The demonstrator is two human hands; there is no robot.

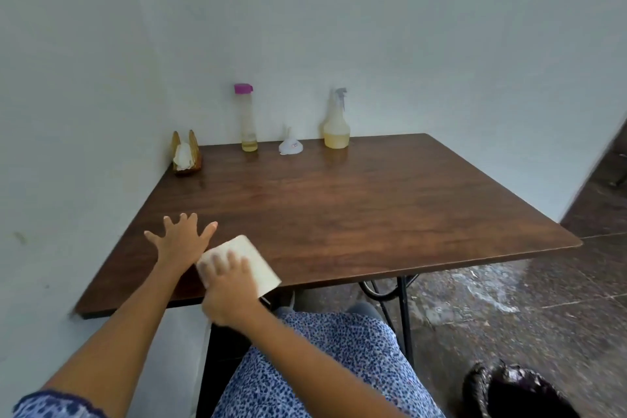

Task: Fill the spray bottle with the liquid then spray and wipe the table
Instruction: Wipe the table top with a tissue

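Filling looks done: spray bottle (336, 127) at 1 o'clock holds liquid. Wiping underway; right hand (230, 292) presses cloth (256, 260) on table (373, 207), left hand (181, 237) splayed flat, holding nothing.

Table (339, 214) dark wood, smooth, faint sheen; spray bottle (336, 127) translucent plastic; floor (509, 299) rough stone.

Brown table (356, 214), magenta-capped bottle (248, 119)

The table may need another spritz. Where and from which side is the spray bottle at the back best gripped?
Grip the spray bottle round its narrow neck just under the trigger head, coming from the front: it stands upright close to the wall, its wide base holds the yellowish liquid, and the funnel sits to its left.
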